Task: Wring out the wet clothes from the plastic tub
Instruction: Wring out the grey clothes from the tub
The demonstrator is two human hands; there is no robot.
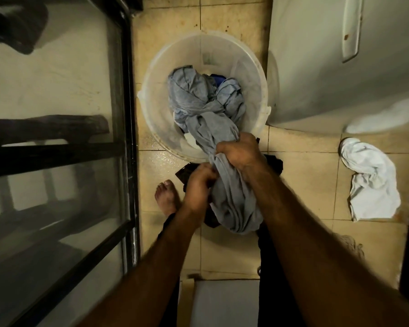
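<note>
Left hand (198,185) and right hand (239,153), fingers (223,150) curled tight, grip a grey garment (234,204) trailing from the plastic tub (156,74) on the tiled floor (305,175); other wet clothes (232,93) lie heaped inside, wringing seemingly barely begun.

A round, translucent white plastic tub (156,90) stood upright on the tiled floor (305,175), holding a twisted heap of grey-blue wet clothes (187,90). One grey garment (232,199) stretched from that heap over the tub's near rim, bunched thick, gripped by the right hand (239,152) and, just beside it, the left hand (198,187).
</note>
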